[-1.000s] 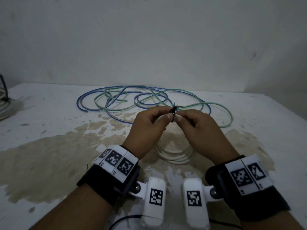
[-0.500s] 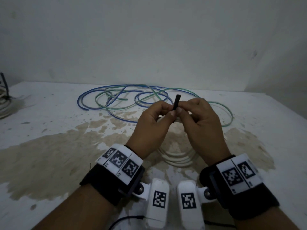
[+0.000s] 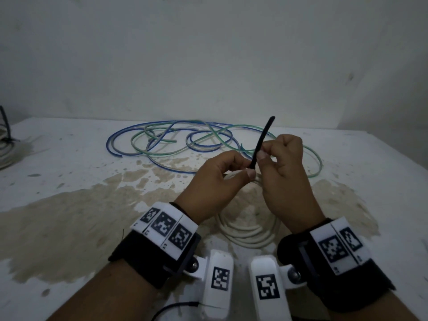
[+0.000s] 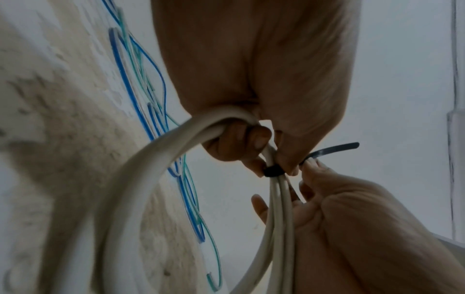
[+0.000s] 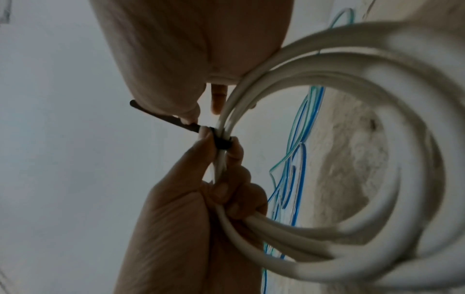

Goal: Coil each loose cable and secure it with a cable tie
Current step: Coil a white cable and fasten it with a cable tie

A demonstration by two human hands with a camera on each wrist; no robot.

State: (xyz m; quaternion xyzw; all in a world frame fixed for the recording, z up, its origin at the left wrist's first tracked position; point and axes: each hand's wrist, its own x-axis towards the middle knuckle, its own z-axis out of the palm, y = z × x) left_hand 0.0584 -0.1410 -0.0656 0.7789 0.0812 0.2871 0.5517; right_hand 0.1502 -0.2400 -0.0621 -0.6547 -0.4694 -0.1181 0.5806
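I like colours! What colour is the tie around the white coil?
Black. The tie shows best in the right wrist view.

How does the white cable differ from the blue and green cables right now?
The white cable is wound into a neat coil, cinched by a black cable tie and held in both hands; the blue and green cables lie loose and tangled on the table, untied and untouched. The white one looks thicker.

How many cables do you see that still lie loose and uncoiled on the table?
2: a blue cable and a green cable, tangled together beyond the hands. Strands overlap, so another may be hidden.
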